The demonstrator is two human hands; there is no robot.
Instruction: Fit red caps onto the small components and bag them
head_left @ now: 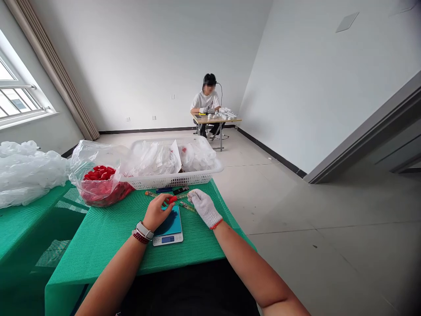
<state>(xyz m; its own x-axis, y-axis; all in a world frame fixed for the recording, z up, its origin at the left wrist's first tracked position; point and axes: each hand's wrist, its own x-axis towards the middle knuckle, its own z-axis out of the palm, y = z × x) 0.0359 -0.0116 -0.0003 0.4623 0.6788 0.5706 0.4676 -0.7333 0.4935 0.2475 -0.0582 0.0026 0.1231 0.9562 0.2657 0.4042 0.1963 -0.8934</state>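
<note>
My left hand (157,212), bare with a wristwatch and a red bracelet, pinches a small red piece (171,199) above a digital pocket scale (167,226). The scale has a blue top and a lit display. My right hand (204,207), in a white knit glove, sits just right of the red piece, fingertips toward it. Whether those fingers grip anything is hidden. Several thin glass-like tubes (187,206) and a dark small item (180,190) lie on the green mesh cloth (108,245) around the scale.
A white plastic basket (171,179) of clear bags stands beyond the hands. To its left, a clear bag (98,186) holds red pieces, and more bagged plastic (26,171) lies on a second green table. A co-worker (206,98) sits at a small desk far back.
</note>
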